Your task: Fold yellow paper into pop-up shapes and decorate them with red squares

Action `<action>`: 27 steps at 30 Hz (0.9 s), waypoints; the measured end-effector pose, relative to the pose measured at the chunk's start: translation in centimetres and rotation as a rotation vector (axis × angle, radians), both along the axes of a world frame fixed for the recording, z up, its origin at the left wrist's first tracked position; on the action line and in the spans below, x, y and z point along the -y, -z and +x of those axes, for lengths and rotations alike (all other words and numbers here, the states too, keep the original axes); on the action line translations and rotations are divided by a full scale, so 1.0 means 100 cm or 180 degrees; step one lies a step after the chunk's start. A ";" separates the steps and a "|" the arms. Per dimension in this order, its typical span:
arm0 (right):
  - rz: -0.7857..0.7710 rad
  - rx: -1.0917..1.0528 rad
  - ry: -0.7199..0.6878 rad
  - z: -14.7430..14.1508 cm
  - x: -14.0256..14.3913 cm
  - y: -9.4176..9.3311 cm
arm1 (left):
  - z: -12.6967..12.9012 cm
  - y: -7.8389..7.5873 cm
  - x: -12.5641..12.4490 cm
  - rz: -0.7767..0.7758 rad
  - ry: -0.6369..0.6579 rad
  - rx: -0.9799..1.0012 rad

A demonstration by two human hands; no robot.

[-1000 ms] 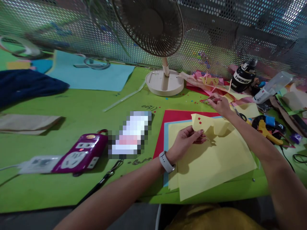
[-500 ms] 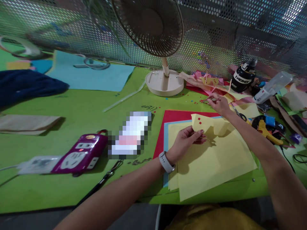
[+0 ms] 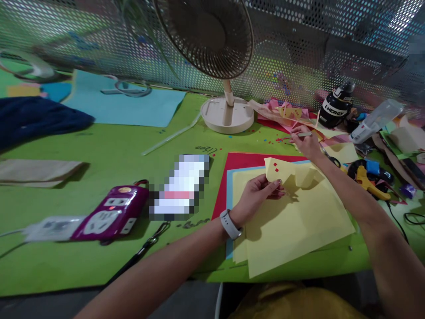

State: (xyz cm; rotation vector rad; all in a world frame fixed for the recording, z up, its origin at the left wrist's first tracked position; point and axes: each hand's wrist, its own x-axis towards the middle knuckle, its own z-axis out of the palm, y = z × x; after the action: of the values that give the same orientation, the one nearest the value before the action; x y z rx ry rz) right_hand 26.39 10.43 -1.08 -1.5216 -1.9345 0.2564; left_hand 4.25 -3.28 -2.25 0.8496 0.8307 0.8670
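My left hand (image 3: 257, 195) pinches the lower edge of a small folded yellow paper piece (image 3: 282, 172) dotted with tiny red squares, holding it up over a stack of yellow sheets (image 3: 299, 226). Under those lie a blue and a red sheet (image 3: 245, 160). My right hand (image 3: 307, 142) reaches farther back and grips thin tweezers (image 3: 294, 136), their tips pointing left at tiny red bits scattered on the green table (image 3: 109, 150).
A desk fan (image 3: 226, 113) stands behind the sheets. A purple power strip (image 3: 111, 215), a blurred object and a black strap lie left. Scissors, a yellow glue gun (image 3: 368, 180), a black bottle (image 3: 337, 106), and paper scraps crowd the right. A perforated metal screen backs the table.
My right hand has shifted slightly with the tweezers near the red bits; my left hand holds the yellow piece still.
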 end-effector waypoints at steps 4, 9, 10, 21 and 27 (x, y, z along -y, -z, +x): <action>-0.0220 -0.0780 0.0099 0.003 -0.004 0.002 | 0.000 0.001 0.000 0.0008 -0.0006 0.0015; -0.0640 -0.1896 0.0185 0.007 -0.002 0.002 | 0.001 0.004 -0.001 0.0056 -0.0030 0.0028; -0.0665 -0.1966 0.0205 0.007 0.000 0.000 | 0.001 0.005 -0.001 0.0066 -0.0032 0.0034; -0.0034 -0.1899 0.0232 0.004 0.070 -0.041 | 0.002 0.000 -0.001 0.0088 -0.0114 0.0136; 0.0554 -0.1334 -0.0139 -0.019 0.143 -0.038 | 0.002 0.003 -0.001 0.0326 -0.0073 0.0089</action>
State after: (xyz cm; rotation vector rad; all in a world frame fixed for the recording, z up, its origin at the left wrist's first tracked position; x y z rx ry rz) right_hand 24.48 -3.89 2.68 -1.2020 -1.6121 0.3820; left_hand 4.46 -3.15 -2.53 0.9168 0.7781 0.9460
